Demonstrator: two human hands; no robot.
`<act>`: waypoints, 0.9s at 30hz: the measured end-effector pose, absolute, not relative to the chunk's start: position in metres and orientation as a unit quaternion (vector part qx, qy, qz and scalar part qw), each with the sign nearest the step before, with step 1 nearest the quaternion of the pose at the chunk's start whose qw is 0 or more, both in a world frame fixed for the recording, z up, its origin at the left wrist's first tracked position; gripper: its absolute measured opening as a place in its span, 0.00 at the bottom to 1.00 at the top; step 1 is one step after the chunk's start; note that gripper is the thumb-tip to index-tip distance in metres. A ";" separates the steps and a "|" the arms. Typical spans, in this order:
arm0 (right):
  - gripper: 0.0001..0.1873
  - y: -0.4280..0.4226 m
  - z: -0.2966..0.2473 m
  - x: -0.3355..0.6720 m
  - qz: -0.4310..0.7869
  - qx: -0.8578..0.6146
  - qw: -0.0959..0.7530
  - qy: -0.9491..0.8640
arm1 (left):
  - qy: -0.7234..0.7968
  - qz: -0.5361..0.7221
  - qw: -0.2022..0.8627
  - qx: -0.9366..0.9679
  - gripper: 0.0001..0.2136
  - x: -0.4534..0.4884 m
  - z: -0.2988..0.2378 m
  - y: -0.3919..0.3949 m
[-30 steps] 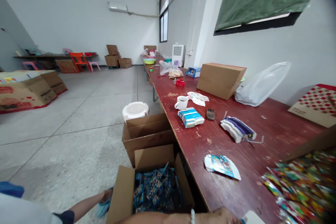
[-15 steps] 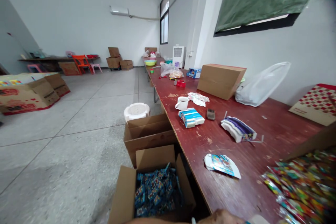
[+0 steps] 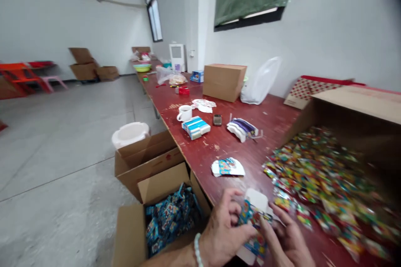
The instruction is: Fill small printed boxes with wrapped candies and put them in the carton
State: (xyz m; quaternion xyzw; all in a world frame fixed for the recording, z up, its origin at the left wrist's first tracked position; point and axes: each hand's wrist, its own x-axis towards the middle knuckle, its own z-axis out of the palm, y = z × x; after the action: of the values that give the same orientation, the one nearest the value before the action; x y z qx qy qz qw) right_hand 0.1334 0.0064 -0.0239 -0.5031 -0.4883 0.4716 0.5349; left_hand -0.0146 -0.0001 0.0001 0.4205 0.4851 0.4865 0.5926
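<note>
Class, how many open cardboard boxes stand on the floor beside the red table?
2: one empty by the white stool, one nearer, holding blue packets. Others may be hidden.

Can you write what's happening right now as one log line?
left hand: holds small colourful box | right hand: on same box | beside: candy pile | floor: carton of blue packs

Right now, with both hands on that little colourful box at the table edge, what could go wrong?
1. The left hand and right hand hold the small printed carton right at the table edge; a slip could drop it toward the open box of blue packs below.
2. The loose candy pile spills close by; an elbow or the right hand might sweep pieces off.
</note>
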 end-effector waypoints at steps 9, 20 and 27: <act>0.22 -0.004 -0.037 0.135 0.483 -0.486 0.584 -0.435 | 0.426 0.470 0.642 0.430 0.22 -0.005 0.003 0.008; 0.14 0.003 -0.025 0.180 0.557 -0.474 0.532 -0.427 | 0.373 0.371 0.735 0.427 0.14 0.012 -0.004 0.018; 0.21 0.006 -0.021 0.182 0.568 -0.471 0.571 -0.359 | 0.383 0.381 0.709 0.453 0.13 0.018 -0.004 0.016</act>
State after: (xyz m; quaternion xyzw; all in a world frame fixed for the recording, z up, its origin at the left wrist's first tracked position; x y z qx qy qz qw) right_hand 0.1816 0.0059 -0.0211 -0.4715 -0.3586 0.5681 0.5713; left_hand 0.0180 0.0156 -0.0037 0.4529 0.3833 0.3808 0.7092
